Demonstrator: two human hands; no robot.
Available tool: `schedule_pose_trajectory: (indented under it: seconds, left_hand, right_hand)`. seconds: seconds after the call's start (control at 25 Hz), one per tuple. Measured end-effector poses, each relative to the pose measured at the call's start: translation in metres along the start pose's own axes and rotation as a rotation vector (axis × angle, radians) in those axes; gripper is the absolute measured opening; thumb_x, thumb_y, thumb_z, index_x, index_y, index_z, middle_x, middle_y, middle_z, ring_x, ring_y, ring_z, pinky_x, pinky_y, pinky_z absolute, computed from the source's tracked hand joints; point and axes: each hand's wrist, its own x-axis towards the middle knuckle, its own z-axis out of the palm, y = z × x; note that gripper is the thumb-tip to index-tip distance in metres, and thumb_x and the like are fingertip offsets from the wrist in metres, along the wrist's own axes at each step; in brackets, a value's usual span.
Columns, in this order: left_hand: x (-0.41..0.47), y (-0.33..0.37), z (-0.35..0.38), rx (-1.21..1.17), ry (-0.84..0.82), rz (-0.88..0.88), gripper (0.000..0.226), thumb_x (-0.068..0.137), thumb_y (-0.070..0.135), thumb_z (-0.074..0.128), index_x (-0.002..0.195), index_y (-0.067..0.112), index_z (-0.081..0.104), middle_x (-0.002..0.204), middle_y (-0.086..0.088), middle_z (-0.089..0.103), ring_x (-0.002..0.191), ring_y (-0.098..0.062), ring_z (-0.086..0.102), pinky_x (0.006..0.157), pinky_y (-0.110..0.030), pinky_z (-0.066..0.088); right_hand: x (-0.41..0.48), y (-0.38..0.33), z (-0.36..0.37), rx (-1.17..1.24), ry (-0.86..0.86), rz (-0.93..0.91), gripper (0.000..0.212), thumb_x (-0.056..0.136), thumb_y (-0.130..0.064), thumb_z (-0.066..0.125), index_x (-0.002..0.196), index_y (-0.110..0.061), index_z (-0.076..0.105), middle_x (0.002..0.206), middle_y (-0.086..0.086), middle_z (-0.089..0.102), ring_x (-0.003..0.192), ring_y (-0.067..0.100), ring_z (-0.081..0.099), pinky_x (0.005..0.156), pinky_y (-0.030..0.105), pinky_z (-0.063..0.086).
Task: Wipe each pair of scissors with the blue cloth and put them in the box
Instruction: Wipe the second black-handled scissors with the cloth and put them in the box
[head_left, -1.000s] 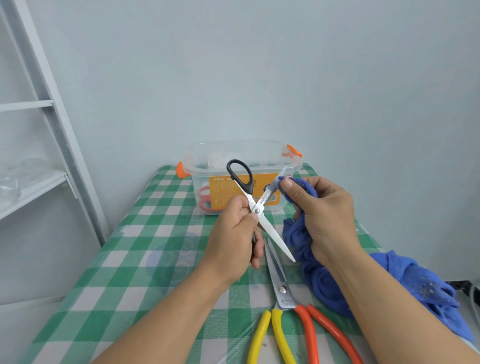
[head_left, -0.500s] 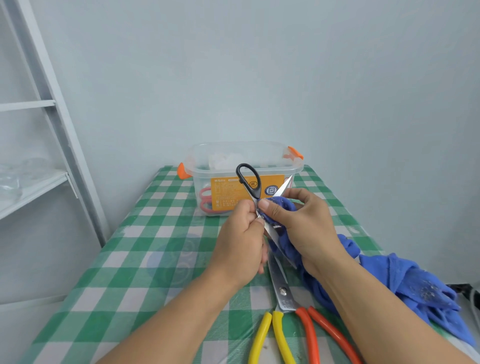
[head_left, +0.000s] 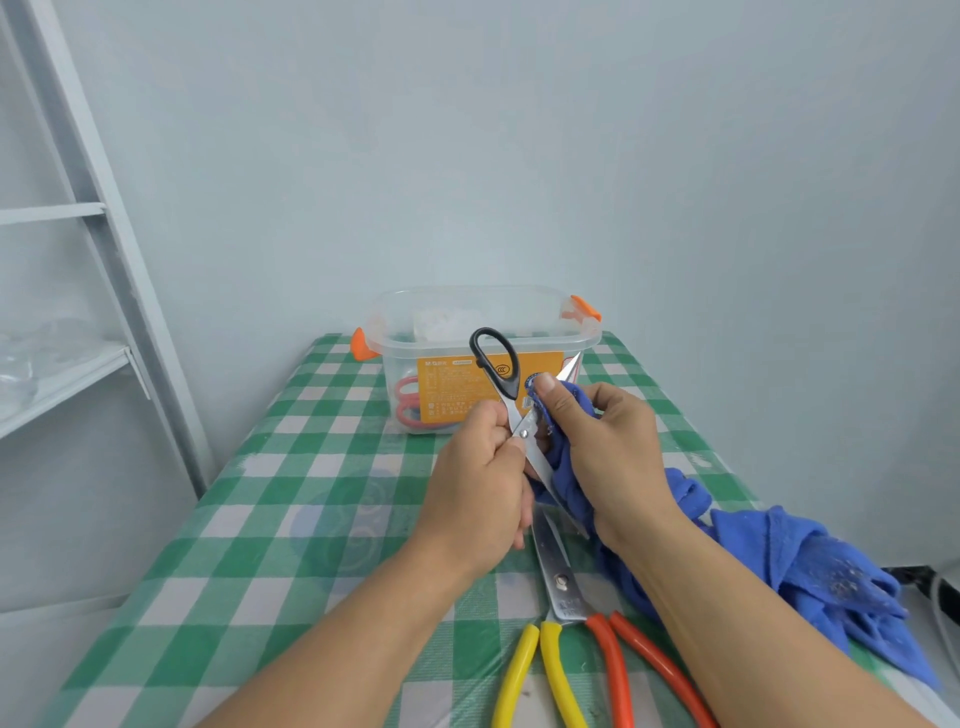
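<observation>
Two closed hands meet above the table's middle. Your left hand grips the black-handled scissors just below the pivot and hides the lower handle loop. Your right hand pinches the blue cloth round one blade, so only its tip pokes out toward the box. The other blade slants down between your hands, its tip lost against the cloth. Nearer you lie steel blades with yellow handles and orange handles, cut off by the bottom edge; you cannot tell whether that is one pair or two stacked. The cloth reaches the table's right edge. At the far end near the wall, the clear box holds red-handled scissors, blurred through its side. A broad stretch of green-checked table shows on your left, with a white shelf frame beyond.
</observation>
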Motion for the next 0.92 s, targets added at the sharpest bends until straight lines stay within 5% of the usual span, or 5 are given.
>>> schedule_pose_trajectory:
  seconds: [0.24,0.48,0.72,0.92]
  left_hand:
    - [0.002,-0.002,-0.003,-0.036,0.01,-0.037,0.014,0.103,0.002,0.034,0.098,0.005,0.046,0.048,-0.017,0.046,0.033,-0.022,0.039,0.038,-0.026,0.034]
    - [0.001,0.0,-0.005,0.032,0.001,-0.025,0.013,0.101,0.001,0.036,0.09,0.006,0.041,0.052,-0.015,0.044,0.032,-0.018,0.039,0.041,-0.03,0.034]
    - [-0.002,0.002,-0.003,0.136,-0.022,0.048,0.016,0.101,0.002,0.039,0.087,0.009,0.041,0.054,-0.004,0.045,0.037,-0.017,0.043,0.045,-0.036,0.036]
    - [-0.006,0.009,0.001,0.101,-0.038,0.033,0.012,0.103,0.002,0.038,0.091,0.003,0.04,0.062,-0.016,0.044,0.035,-0.014,0.041,0.041,-0.029,0.033]
  right_hand:
    - [0.003,0.006,-0.006,-0.139,-0.147,0.117,0.021,0.076,-0.022,0.084,0.084,-0.005,0.075,0.077,0.02,0.07,0.066,0.027,0.064,0.066,0.04,0.054]
    - [0.0,0.006,-0.004,-0.145,-0.105,0.031,0.037,0.091,-0.019,0.072,0.083,0.016,0.062,0.067,0.019,0.062,0.054,0.021,0.06,0.048,0.026,0.051]
    - [0.009,0.0,-0.008,-0.085,0.038,-0.066,0.031,0.091,-0.017,0.072,0.073,0.006,0.06,0.053,0.003,0.056,0.047,0.007,0.053,0.048,0.018,0.046]
    - [0.013,-0.001,-0.011,-0.081,0.119,-0.085,0.03,0.09,-0.022,0.075,0.077,0.001,0.06,0.054,0.0,0.052,0.049,0.009,0.052,0.051,0.024,0.051]
